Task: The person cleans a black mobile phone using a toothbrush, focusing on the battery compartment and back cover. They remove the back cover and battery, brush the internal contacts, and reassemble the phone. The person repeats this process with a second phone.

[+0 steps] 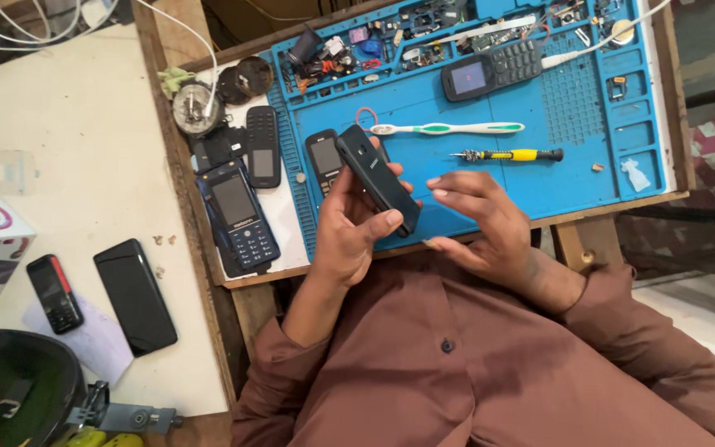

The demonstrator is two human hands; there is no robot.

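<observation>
Gripping the black phone [378, 180] only in the left hand [349, 232], right hand [482, 228] loose beside it, risks a drop onto the blue mat [490, 178].

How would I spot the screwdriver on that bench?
Find the blue mat on the wooden bench. Near its middle, just below a white and green toothbrush, lies the screwdriver. Its yellow handle and black cap set it apart.
</observation>
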